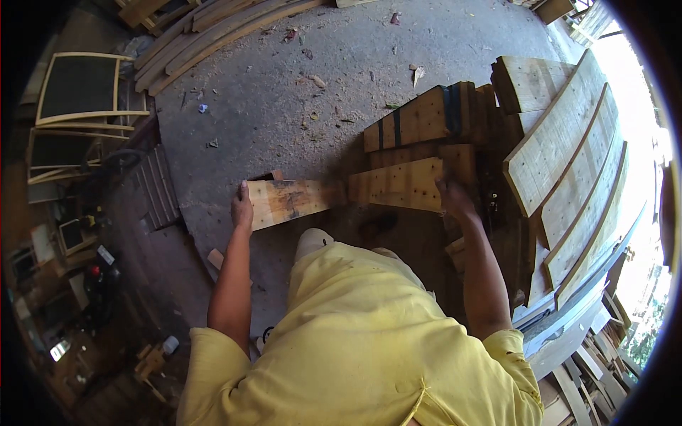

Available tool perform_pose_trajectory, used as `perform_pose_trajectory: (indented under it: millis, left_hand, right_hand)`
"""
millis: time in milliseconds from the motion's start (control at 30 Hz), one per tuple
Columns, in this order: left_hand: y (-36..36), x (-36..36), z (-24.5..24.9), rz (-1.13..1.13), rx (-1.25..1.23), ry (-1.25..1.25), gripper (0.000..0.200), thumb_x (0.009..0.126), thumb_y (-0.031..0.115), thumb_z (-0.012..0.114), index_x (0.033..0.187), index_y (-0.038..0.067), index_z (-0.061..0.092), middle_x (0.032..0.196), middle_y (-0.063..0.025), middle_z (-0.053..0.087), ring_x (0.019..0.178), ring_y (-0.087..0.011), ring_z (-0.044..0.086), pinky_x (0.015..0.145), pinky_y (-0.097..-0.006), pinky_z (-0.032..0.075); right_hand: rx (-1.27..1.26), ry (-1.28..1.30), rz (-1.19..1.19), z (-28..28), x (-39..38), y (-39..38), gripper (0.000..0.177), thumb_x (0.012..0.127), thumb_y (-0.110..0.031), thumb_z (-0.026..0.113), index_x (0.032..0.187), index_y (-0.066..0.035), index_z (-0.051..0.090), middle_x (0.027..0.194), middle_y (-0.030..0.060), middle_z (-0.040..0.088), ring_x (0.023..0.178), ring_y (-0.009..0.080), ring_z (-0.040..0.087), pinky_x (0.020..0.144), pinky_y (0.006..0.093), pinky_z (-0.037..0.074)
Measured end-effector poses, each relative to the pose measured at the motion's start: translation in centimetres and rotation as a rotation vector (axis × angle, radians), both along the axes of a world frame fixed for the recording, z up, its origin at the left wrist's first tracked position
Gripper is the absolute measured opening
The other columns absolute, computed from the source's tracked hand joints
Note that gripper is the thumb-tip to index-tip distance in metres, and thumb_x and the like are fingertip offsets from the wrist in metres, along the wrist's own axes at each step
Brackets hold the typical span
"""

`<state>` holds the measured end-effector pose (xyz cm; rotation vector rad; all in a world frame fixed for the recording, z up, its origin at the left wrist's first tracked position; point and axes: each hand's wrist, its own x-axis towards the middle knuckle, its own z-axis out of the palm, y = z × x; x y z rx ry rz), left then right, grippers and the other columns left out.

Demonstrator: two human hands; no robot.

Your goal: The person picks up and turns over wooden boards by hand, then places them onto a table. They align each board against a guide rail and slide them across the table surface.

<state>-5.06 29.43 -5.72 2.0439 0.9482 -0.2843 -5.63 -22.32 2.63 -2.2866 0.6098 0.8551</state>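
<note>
My left hand (242, 206) is closed on the left end of a stained wooden board (293, 199), its fingers wrapped over the end. At the other side, my right hand (455, 197) grips the right end of a wooden board (398, 186) with several dark nail holes. The two boards meet or overlap in shadow near the middle, so I cannot tell whether they are joined. Both lie across in front of my body, above the floor. Behind the right one is a stack of boards (419, 117) with dark bands.
Long planks (550, 135) lean in a pile at the right. Curved boards (206, 39) lie at the upper left. Framed dark panels (78, 86) stand at the left. Wood shavings and scraps are scattered on the concrete floor (263, 106). More offcuts (593, 376) lie at the lower right.
</note>
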Motion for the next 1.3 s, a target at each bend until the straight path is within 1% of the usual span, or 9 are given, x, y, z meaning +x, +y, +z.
perform_pose_trajectory:
  millis: [200, 567, 633, 667, 800, 833, 867, 933, 1300]
  left_hand:
    - [-0.5, -0.3, 0.8, 0.008, 0.072, 0.040, 0.069, 0.095, 0.060, 0.041, 0.128, 0.002, 0.056, 0.126, -0.0200, 0.059, 0.118, -0.0347, 0.056, 0.097, -0.0396, 0.043]
    - [0.5, -1.2, -0.2, 0.175, -0.234, -0.019, 0.069, 0.093, 0.060, 0.047, 0.129, 0.001, 0.054, 0.126, -0.0170, 0.059, 0.112, -0.0300, 0.059, 0.094, -0.0377, 0.046]
    - [-1.5, -1.0, 2.5, 0.249, -0.617, 0.044, 0.066, 0.089, 0.050, 0.061, 0.127, -0.003, 0.050, 0.120, -0.0170, 0.060, 0.108, -0.0279, 0.061, 0.089, -0.0395, 0.050]
    - [-2.0, -1.2, 2.2, 0.247, -0.617, 0.043, 0.066, 0.089, 0.050, 0.061, 0.127, -0.003, 0.050, 0.120, -0.0170, 0.060, 0.108, -0.0279, 0.061, 0.089, -0.0395, 0.050]
    - [-4.4, -2.2, -1.0, 0.021, -0.636, 0.114, 0.043, 0.084, 0.013, 0.064, 0.122, -0.003, 0.051, 0.111, -0.0146, 0.063, 0.102, -0.0263, 0.064, 0.087, -0.0400, 0.054]
    - [-5.4, -2.2, -2.0, -0.032, -0.723, 0.120, 0.043, 0.079, 0.002, 0.062, 0.120, -0.003, 0.050, 0.110, -0.0144, 0.062, 0.103, -0.0274, 0.064, 0.087, -0.0412, 0.054]
    - [-6.5, -2.6, -3.5, -0.058, -0.784, 0.084, 0.054, 0.072, 0.006, 0.066, 0.120, -0.005, 0.045, 0.109, -0.0184, 0.058, 0.098, -0.0301, 0.061, 0.083, -0.0440, 0.053]
    - [-12.0, -1.8, 1.6, -0.055, -0.650, 0.104, 0.054, 0.068, 0.008, 0.066, 0.117, -0.004, 0.047, 0.107, -0.0186, 0.057, 0.097, -0.0316, 0.060, 0.081, -0.0449, 0.052]
    - [-29.7, 2.5, 3.0, -0.270, -0.569, 0.142, 0.052, 0.064, 0.004, 0.061, 0.114, -0.005, 0.047, 0.104, -0.0207, 0.056, 0.092, -0.0326, 0.059, 0.075, -0.0453, 0.050]
  right_hand:
    - [-0.287, -0.276, 0.303, -4.4, -1.8, -0.4, 0.046, 0.090, -0.042, 0.054, 0.114, -0.002, 0.057, 0.102, 0.0239, 0.065, 0.102, 0.0412, 0.060, 0.086, 0.0517, 0.048]
    - [-0.268, -0.314, 0.199, -2.4, -3.2, 3.7, 0.043, 0.081, -0.036, 0.067, 0.108, -0.004, 0.058, 0.088, 0.0245, 0.067, 0.087, 0.0440, 0.064, 0.077, 0.0525, 0.051]
    - [-0.283, -0.368, 0.154, -3.7, -4.0, 3.4, 0.042, 0.080, -0.037, 0.067, 0.105, -0.003, 0.059, 0.087, 0.0246, 0.067, 0.086, 0.0443, 0.064, 0.076, 0.0527, 0.051]
    - [-0.262, -0.393, 0.112, -4.4, -4.5, 2.8, 0.043, 0.080, -0.038, 0.068, 0.103, -0.003, 0.060, 0.087, 0.0248, 0.067, 0.086, 0.0446, 0.064, 0.076, 0.0528, 0.050]
    - [-0.221, -0.467, 0.026, -4.9, -7.8, 1.2, 0.044, 0.079, -0.040, 0.068, 0.099, -0.001, 0.061, 0.086, 0.0265, 0.066, 0.085, 0.0457, 0.063, 0.074, 0.0532, 0.049]
    - [-0.221, -0.477, 0.021, -4.3, -8.8, 1.1, 0.044, 0.079, -0.040, 0.068, 0.099, -0.001, 0.061, 0.086, 0.0265, 0.066, 0.085, 0.0457, 0.063, 0.074, 0.0532, 0.049]
    - [-0.221, -0.474, 0.031, -2.7, -10.0, 1.1, 0.043, 0.079, -0.039, 0.068, 0.098, -0.001, 0.061, 0.083, 0.0264, 0.065, 0.083, 0.0457, 0.063, 0.072, 0.0529, 0.049]
    - [-0.226, -0.473, 0.017, 0.1, -12.5, 0.9, 0.042, 0.079, -0.038, 0.069, 0.097, -0.001, 0.060, 0.080, 0.0264, 0.065, 0.080, 0.0458, 0.063, 0.070, 0.0527, 0.049]
    - [-0.285, -0.463, -0.127, 6.5, -24.0, -0.4, 0.026, 0.078, -0.027, 0.070, 0.087, -0.004, 0.059, 0.066, 0.0206, 0.062, 0.065, 0.0402, 0.063, 0.058, 0.0472, 0.049]
